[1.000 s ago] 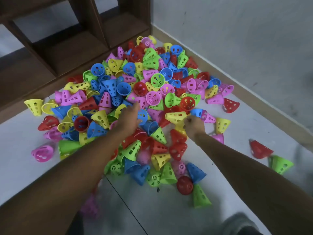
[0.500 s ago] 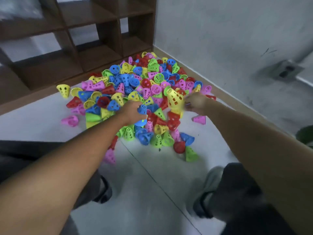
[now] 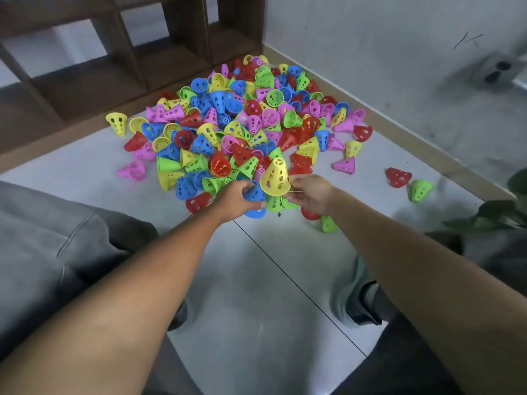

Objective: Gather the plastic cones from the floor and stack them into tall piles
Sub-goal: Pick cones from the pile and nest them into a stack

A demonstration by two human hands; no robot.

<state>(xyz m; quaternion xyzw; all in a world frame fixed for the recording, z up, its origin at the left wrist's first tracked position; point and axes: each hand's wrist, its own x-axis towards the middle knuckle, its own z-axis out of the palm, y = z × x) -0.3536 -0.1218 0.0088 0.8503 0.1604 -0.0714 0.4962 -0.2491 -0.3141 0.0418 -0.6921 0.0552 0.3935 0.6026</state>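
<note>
The floor (image 3: 256,280) of pale tiles carries a wide heap (image 3: 242,124) of perforated cones in red, blue, green, yellow and pink, spread out from the shelf (image 3: 114,67) and the wall (image 3: 385,52); a few strays, such as a red cone (image 3: 398,177) and a green cone (image 3: 420,190), lie well apart to the right. At the near edge of the heap, the left hand (image 3: 236,199) curls round a blue cone (image 3: 254,193), and the right hand (image 3: 312,193) pinches the rim of a yellow cone (image 3: 275,177), tip up, just beside and slightly above the blue. No pile seems started yet, though the hands hide part of the near edge. To nest well, keep both cones tip up, line up their axes, lower the yellow squarely over the blue and press lightly on the rim, so the pair seats evenly.
</note>
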